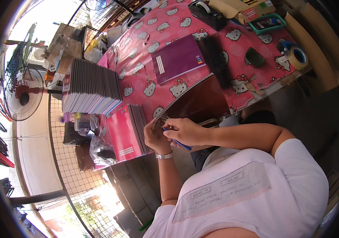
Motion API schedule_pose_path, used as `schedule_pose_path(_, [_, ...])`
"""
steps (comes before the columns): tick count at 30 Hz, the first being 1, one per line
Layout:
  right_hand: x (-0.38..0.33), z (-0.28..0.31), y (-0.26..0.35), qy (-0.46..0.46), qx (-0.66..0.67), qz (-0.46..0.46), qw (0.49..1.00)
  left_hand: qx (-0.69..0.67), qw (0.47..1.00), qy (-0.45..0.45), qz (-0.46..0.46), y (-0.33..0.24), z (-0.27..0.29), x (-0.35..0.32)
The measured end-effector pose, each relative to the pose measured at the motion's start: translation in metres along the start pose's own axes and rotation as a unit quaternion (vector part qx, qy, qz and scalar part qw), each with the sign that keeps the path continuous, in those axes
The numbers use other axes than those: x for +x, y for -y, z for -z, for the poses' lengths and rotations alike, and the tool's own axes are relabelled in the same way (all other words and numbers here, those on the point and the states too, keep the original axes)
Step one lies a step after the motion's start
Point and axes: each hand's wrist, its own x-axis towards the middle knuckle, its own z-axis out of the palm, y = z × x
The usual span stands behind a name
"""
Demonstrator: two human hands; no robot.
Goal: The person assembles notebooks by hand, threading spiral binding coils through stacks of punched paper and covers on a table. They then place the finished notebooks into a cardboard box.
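Observation:
My left hand (156, 137), a silvery band at its wrist, has its fingers closed round the near corner of a dark maroon spiral notebook (201, 99). The notebook's coil edge curves up and away from that corner. Right beside it, my right hand (187, 132) is closed on a blue-handled hand tool (182, 145). The tool's working end lies by the coil, mostly hidden between my fingers. Just left of my hands lies a stack of pink-red spiral notebooks (122, 131). A purple notebook (179, 59) lies flat beyond the maroon one.
A tall stack of spiral notebooks (92, 89) stands at the left. Loose black coils (214, 59) lie right of the purple notebook. Farther off are a tape dispenser (207, 16), a teal basket (267, 23) and tape rolls (297, 58). A fan (23, 93) stands far left.

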Motion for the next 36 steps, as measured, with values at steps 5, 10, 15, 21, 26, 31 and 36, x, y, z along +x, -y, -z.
schedule_pose_path(5, [-0.029, 0.03, 0.012, -0.04, -0.18, 0.239, 0.953, -0.267, 0.951, 0.044, 0.149, -0.016, 0.04, 0.023])
schedule_pose_path(10, [-0.095, 0.121, 0.04, -0.259, -0.295, 0.262, 0.882, -0.062, 0.997, -0.043, -0.033, -0.016, 0.189, 0.088])
schedule_pose_path(15, [-0.109, 0.262, -0.063, -0.39, -0.594, 0.098, 0.697, 0.177, 0.984, 0.027, 0.005, -0.011, 0.204, 0.171])
schedule_pose_path(21, [-0.093, 0.252, -0.07, -0.369, -0.691, 0.062, 0.619, 0.211, 0.946, 0.23, -0.084, 0.17, 0.092, 0.204])
schedule_pose_path(26, [-0.036, 0.239, -0.026, -0.382, -0.641, 0.21, 0.632, 0.101, 0.963, 0.245, -0.038, 0.211, 0.046, 0.137])
schedule_pose_path(31, [0.062, 0.248, -0.022, -0.24, -0.589, 0.3, 0.711, 0.328, 0.914, 0.223, 0.083, 0.25, 0.112, 0.087])
schedule_pose_path(36, [0.129, 0.252, -0.023, -0.165, -0.663, 0.218, 0.697, 0.257, 0.903, 0.254, 0.233, 0.274, 0.146, 0.065])
